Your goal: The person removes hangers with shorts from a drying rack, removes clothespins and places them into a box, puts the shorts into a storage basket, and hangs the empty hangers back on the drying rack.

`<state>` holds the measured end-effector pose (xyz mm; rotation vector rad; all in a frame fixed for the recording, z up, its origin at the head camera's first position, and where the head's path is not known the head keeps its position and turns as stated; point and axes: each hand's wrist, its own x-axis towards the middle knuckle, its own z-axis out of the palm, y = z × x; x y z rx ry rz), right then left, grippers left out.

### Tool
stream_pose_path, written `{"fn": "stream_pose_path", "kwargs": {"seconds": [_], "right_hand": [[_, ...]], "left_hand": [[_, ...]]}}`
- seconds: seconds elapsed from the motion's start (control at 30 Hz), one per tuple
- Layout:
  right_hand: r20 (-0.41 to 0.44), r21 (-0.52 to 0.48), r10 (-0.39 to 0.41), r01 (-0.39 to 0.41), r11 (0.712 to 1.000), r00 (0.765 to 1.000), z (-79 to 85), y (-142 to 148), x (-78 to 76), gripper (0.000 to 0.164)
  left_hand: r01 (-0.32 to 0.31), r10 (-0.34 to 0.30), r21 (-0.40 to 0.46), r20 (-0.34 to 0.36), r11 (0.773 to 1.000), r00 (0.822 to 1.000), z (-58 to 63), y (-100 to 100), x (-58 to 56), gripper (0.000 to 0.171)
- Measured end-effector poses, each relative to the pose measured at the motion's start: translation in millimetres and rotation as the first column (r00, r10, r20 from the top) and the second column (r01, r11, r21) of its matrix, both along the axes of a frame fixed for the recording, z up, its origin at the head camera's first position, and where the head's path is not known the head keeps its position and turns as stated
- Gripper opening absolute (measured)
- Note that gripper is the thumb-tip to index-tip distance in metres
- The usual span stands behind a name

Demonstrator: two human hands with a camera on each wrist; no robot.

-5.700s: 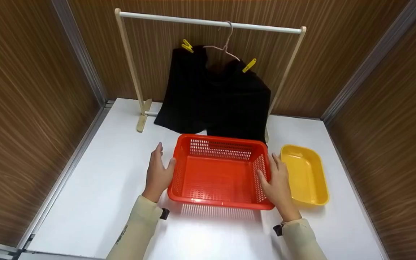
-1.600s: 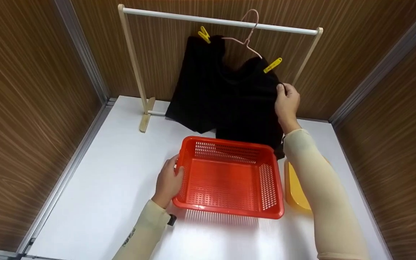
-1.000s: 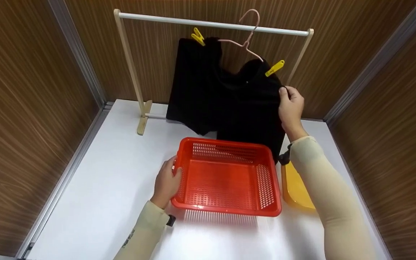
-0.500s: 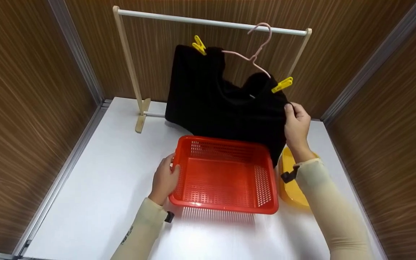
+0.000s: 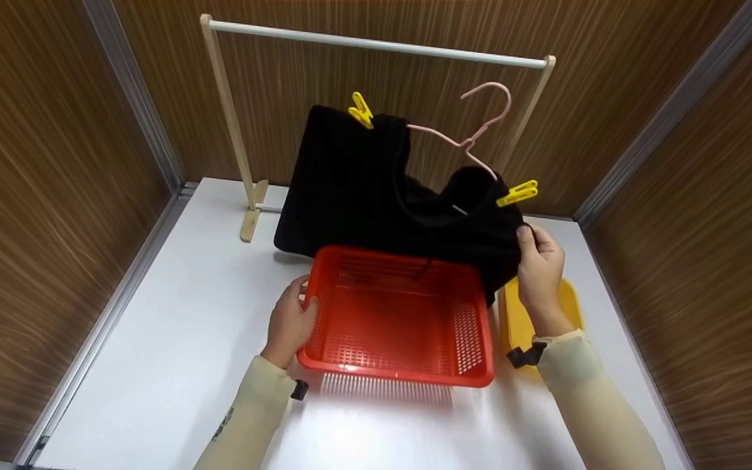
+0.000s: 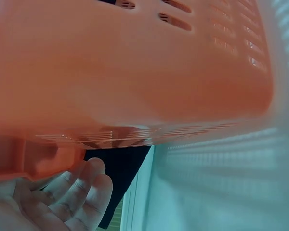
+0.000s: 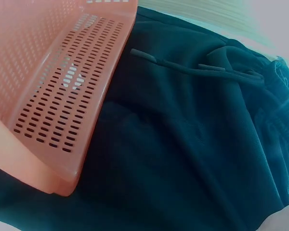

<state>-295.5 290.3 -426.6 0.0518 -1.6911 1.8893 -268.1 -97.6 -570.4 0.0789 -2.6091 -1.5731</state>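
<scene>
My left hand (image 5: pixel 290 325) grips the left rim of a red plastic basket (image 5: pixel 395 376), its fingertips curled up under the edge in the left wrist view. With my right hand (image 5: pixel 541 277) I pinch the right edge of black shorts (image 5: pixel 350 189). A pink hanger (image 5: pixel 466 142) sits in their waistband, its hook free of the rail, and two yellow clothespins (image 5: pixel 361 111) are clipped on. The shorts lean behind the basket, their lower part hidden by its back wall. A dark drawstring (image 7: pixel 183 70) lies across the fabric in the right wrist view.
The white rail (image 5: pixel 376 44) of a wooden-legged drying rack runs behind the shorts. Right of the basket stands a yellow tub (image 5: pixel 572 307), partly covered by my right arm. Wood-grain walls (image 5: pixel 689 261) enclose the white table (image 5: pixel 154 339) on the sides and back.
My left hand took hold of the basket and my right hand took hold of the shorts. The hanger's hook came off the rail; shorts and hanger have since moved down and toward me.
</scene>
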Motion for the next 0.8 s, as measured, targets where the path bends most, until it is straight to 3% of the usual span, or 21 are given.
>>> {"fn": "stream_pose_path", "kwargs": {"seconds": [0.37,0.6,0.8], "right_hand": [[-0.033,-0.003,0.042,-0.042,0.999,0.999,-9.9,1.4,23.9,0.02],[-0.054,0.039,0.052,-0.05,0.998,0.997,-15.2,11.6,36.5,0.022],[-0.027,0.039,0.07,-0.069,0.997,0.997,-13.7,17.7,44.1,0.024]], "left_hand": [[-0.017,0.016,0.026,0.032,1.0,0.999,-0.5,-3.7,-1.1,0.067],[-0.011,0.012,0.029,-0.028,1.0,1.0,-3.8,-2.7,-2.5,0.076],[-0.028,0.03,0.055,-0.032,0.998,0.999,-3.4,-1.4,-6.8,0.08]]}}
